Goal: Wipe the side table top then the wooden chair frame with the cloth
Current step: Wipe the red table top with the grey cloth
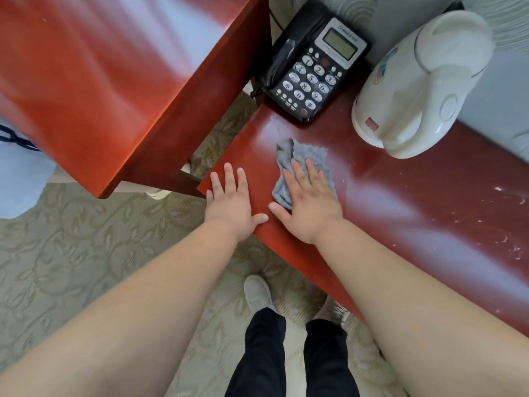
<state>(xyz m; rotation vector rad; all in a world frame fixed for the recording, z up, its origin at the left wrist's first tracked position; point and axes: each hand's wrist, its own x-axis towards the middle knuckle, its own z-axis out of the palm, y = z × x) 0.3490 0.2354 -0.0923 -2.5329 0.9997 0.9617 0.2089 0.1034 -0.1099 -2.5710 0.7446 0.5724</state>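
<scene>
While the right hand [310, 204] lies flat with its fingers spread on a crumpled grey cloth [303, 154], pressing it onto the glossy red-brown bench [415, 202], the left hand [232, 196] rests open and flat just beside it on the near left corner, holding nothing. Seen from above, the cloth sits toward the left end of the bench top, a little in front of a black desk phone [312, 61] and to the left of a white electric kettle [420, 81], both standing along the far edge. White specks and smears [509, 222] show on the right part of the top, and a pale dusty haze lies near the phone, so the wiping of the bench appears to be at an early stage, with the right side and the patches around the phone and kettle left to do. A larger piece of red wooden furniture [114, 81] stands at upper left; whether it belongs to the chair cannot be told, and no chair frame is plainly in view, so that second part of the task looks not yet begun. Below are patterned carpet [71, 239] and the person's dark trousers and light shoes [257, 293].
</scene>
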